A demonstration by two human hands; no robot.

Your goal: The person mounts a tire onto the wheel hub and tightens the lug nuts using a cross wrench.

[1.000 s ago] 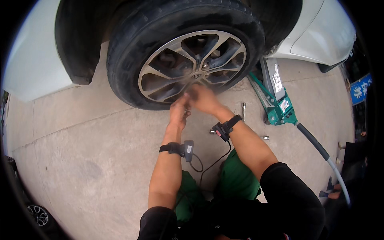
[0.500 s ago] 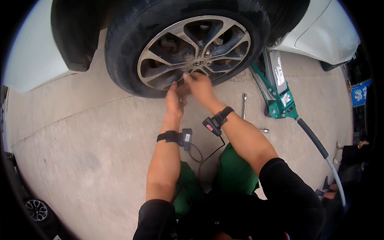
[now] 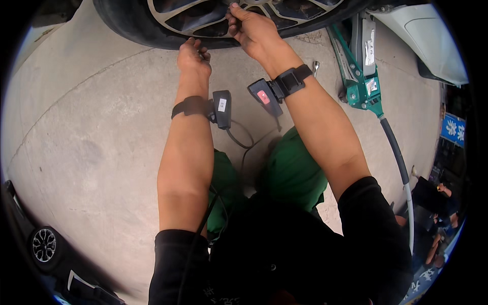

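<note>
A white car body (image 3: pixel 432 46) fills the upper right corner, and under it sits the raised wheel: a black tyre (image 3: pixel 137 30) curving along the top edge around a silver alloy rim (image 3: pixel 203 18) with dark gaps between the spokes. Below lies a concrete floor (image 3: pixel 91 152), pale and stained, crossed by a thin joint line.

At the right of the wheel stands a green floor jack (image 3: pixel 363 86), its long handle (image 3: pixel 399 168) — black grip, then a pale shaft — trailing down toward the lower right. A small metal wrench (image 3: pixel 315 66) lies on the floor just beside the jack.

The person squats in green trousers (image 3: pixel 295 173) and a black shirt, both forearms reaching up to the wheel. The right hand (image 3: pixel 254 30) is at the rim's lower spokes, its fingers curled in against the metal; what they grip, if anything, is hidden by the hand itself. The left hand (image 3: pixel 193 56) hangs just below the tyre's lower edge, fingers folded loosely into the palm — whether it holds something cannot be told.

Each wrist wears a black strap with a small box: the left wrist unit (image 3: pixel 221 108) is dark with a white label, the right wrist unit (image 3: pixel 264 96) shows a red patch. Thin black cables run from them down toward the body.
</note>
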